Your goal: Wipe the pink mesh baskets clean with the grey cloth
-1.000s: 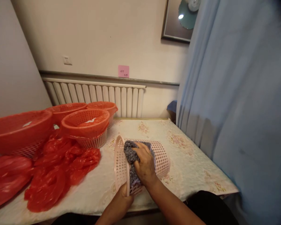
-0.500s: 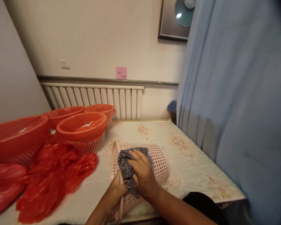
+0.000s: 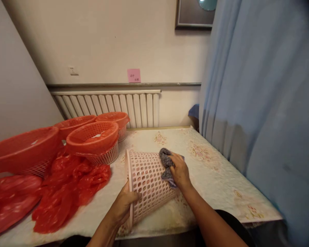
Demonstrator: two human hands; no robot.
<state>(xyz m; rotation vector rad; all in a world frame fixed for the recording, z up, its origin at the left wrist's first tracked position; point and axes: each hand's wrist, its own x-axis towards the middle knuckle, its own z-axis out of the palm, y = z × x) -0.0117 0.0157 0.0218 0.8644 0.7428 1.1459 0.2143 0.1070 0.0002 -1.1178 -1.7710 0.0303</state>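
A pale pink perforated basket [image 3: 149,180] lies on its side on the floral-covered table, its open rim facing left. My left hand [image 3: 123,202] grips that rim low down, thumb on the outer wall and fingers hidden inside. At the basket's right end, my right hand [image 3: 179,171] is closed on a dark grey fuzzy cloth [image 3: 166,161], which presses against the upper wall near the base.
Several baskets lined with red plastic, one of them a front basket [image 3: 92,137], stand at the left. Crumpled red bags [image 3: 67,192] lie before them. A blue curtain [image 3: 260,103] hangs along the right; a radiator [image 3: 134,108] is behind the table.
My right hand and the cloth have moved right, from near the rim to the base end. More of the basket's side shows. My left hand still holds the rim.
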